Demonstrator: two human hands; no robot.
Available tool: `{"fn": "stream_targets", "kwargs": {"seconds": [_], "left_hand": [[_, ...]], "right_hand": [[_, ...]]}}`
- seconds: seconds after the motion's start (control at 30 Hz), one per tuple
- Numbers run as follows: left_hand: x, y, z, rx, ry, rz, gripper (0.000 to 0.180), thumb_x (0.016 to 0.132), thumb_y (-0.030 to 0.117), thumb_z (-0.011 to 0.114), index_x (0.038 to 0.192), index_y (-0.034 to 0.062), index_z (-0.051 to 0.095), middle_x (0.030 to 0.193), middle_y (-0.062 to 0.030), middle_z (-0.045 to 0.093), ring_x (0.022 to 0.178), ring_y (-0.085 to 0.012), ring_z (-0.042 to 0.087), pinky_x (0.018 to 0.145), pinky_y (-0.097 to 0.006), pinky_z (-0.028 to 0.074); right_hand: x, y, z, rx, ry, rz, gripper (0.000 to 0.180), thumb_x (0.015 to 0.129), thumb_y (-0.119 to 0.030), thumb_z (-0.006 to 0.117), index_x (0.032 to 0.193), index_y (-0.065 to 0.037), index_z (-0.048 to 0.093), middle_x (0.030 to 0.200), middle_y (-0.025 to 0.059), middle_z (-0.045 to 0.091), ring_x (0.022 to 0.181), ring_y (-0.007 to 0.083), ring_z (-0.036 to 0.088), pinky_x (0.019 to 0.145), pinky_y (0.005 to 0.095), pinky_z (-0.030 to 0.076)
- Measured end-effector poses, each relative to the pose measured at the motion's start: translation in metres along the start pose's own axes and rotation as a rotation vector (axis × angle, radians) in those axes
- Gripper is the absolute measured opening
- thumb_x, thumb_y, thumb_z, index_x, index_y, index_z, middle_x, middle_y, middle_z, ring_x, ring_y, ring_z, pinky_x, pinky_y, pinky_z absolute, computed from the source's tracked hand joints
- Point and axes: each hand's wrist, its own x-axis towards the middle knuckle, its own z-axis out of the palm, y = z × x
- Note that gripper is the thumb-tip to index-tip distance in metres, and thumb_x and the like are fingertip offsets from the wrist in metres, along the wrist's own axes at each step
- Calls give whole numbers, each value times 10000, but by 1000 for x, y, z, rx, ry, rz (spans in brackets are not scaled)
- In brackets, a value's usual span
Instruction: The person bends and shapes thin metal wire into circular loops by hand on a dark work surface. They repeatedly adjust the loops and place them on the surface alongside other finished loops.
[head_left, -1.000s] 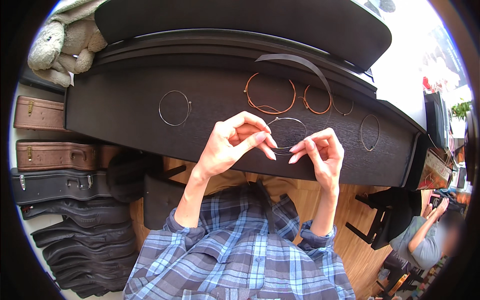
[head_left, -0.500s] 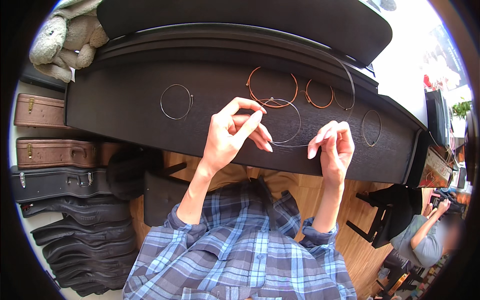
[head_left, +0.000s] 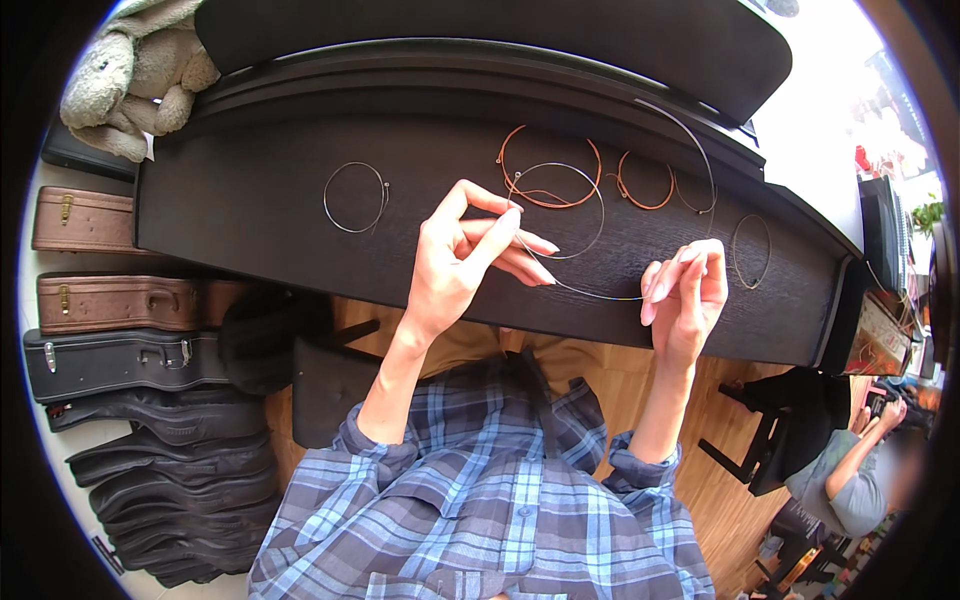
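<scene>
My left hand (head_left: 450, 262) pinches a coiled silver guitar string (head_left: 603, 208) between thumb and index finger, its other fingers stretched out under the wire. The loop stands above the dark lid, with a small ball end at its upper left. Farther right, my right hand (head_left: 688, 297) pinches the string's loose length, which runs in a shallow curve between both hands. Behind the held loop lies a copper-coloured string coil (head_left: 500, 158). A smaller copper-coloured coil (head_left: 621, 182) rests to its right, beside a long curved thin string (head_left: 711, 165). One silver coil (head_left: 325, 198) lies at the left.
Another thin coil (head_left: 769, 256) lies near the right end of the black piano-like surface (head_left: 240, 215). Brown and black instrument cases (head_left: 120, 302) are stacked at the left, below a grey plush toy (head_left: 105, 85). A co-worker (head_left: 855, 490) sits at the lower right.
My right hand has moved right, and a longer stretch of string now shows between my hands. The held loop has shifted up and turned; my left hand keeps its pinch.
</scene>
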Motion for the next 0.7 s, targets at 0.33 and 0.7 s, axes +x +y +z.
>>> {"fn": "stream_targets", "kwargs": {"seconds": [0.33, 0.7], "left_hand": [[0, -3, -2, -16, 15, 29, 109, 1031, 63, 521, 1036, -15, 444, 854, -292, 722, 623, -318, 732, 575, -353, 606], [-4, -7, 2, 100, 10, 65, 85, 1000, 37, 595, 1023, -36, 557, 801, -177, 743, 607, -186, 720, 542, -274, 577]], "right_hand": [[-6, -6, 2, -143, -166, -11, 31, 956, 61, 559, 966, 32, 567, 649, 117, 631, 474, 165, 614, 448, 247, 460], [-3, -10, 8, -134, -130, 157, 83, 910, 117, 616, 901, 53, 565, 754, 179, 672, 531, 216, 686, 448, 267, 534]]}}
